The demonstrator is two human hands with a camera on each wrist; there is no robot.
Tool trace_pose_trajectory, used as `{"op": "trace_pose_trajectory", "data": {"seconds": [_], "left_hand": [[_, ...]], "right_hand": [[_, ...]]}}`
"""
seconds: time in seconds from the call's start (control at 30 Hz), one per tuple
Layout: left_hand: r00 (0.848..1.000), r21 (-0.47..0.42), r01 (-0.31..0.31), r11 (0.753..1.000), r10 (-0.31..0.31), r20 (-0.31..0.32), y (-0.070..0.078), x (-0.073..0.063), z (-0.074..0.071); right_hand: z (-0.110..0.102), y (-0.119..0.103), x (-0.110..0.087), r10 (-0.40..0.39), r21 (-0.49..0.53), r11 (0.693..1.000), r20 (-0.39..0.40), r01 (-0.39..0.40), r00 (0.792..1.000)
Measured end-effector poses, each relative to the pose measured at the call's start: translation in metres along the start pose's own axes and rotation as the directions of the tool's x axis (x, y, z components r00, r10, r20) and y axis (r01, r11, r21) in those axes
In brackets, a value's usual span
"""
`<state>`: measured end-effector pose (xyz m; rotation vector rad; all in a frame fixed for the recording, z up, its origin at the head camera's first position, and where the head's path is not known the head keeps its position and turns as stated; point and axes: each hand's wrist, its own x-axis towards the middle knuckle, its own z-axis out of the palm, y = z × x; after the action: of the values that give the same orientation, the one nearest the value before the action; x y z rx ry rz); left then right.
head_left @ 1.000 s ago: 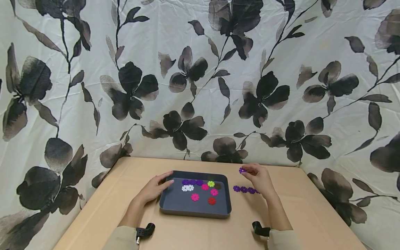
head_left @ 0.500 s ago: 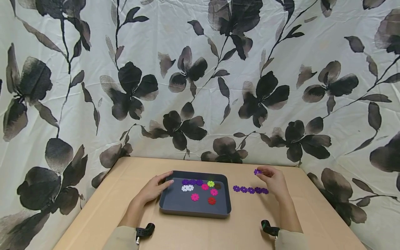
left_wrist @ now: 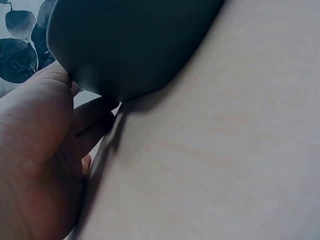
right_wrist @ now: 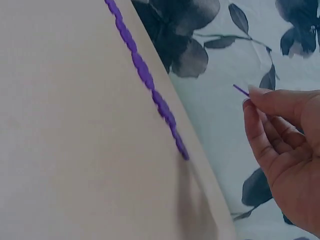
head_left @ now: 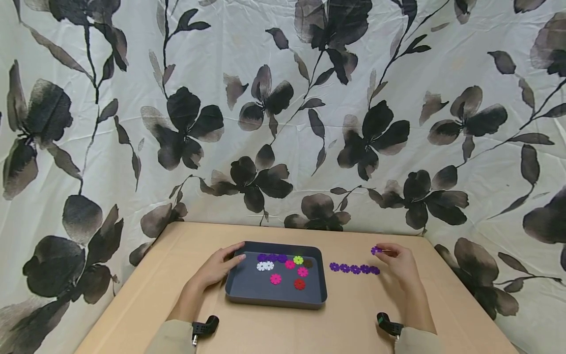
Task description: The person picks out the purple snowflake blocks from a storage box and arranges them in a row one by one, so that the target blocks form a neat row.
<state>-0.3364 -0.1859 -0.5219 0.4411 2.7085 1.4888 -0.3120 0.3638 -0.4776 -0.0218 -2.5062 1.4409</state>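
My right hand [head_left: 401,265] pinches a purple flower-shaped disc [head_left: 376,250] between thumb and fingertips, raised above the table. In the right wrist view the disc [right_wrist: 241,90] shows edge-on as a thin purple line. Below it on the table lies a row of several linked purple flower discs [head_left: 355,269]; the held disc is near its right end. My left hand [head_left: 216,268] grips the dark grey tray [head_left: 274,300] at its upper left corner, thumb over the rim. The left wrist view shows fingers under the tray's outer wall [left_wrist: 125,60].
Inside the tray lie more flower discs: a purple group [head_left: 272,258], a white pair [head_left: 265,266], pink ones [head_left: 276,279], a red one [head_left: 299,284], a lime one [head_left: 298,260] and a brown one [head_left: 308,264]. A floral cloth [head_left: 309,147] hangs behind the table [head_left: 283,332].
My right hand has moved to the right with the purple disc, dipping slightly lately, and the row's right end has come into sight. The left hand and tray stay in place.
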Motion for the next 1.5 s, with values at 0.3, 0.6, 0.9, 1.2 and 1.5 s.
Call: {"op": "trace_pose_trajectory", "data": {"seconds": [0.3, 0.6, 0.9, 1.2, 1.5], "left_hand": [[1.000, -0.004, 0.012, 1.000, -0.012, -0.004, 0.001, -0.001, -0.001], [1.000, -0.012, 0.017, 1.000, -0.017, -0.004, 0.003, -0.001, -0.001], [1.000, 0.002, -0.023, 1.000, 0.023, 0.004, 0.001, 0.001, -0.001], [0.999, 0.000, -0.041, 0.999, 0.041, 0.009, 0.000, 0.001, 0.000], [0.999, 0.007, -0.041, 0.999, 0.041, 0.003, 0.000, 0.000, 0.000]], "right_hand": [[-0.005, 0.011, -0.004, 0.049, -0.058, 0.997, 0.033, -0.047, 0.998], [-0.015, 0.023, -0.008, 0.109, -0.126, 0.987, 0.056, -0.101, 0.992], [-0.015, 0.030, -0.012, 0.191, -0.082, 0.979, 0.078, -0.184, 0.979], [-0.015, 0.036, -0.012, 0.160, -0.141, 0.979, 0.097, -0.145, 0.982], [-0.016, 0.039, -0.010, 0.157, -0.234, 0.964, 0.102, -0.130, 0.982]]}}
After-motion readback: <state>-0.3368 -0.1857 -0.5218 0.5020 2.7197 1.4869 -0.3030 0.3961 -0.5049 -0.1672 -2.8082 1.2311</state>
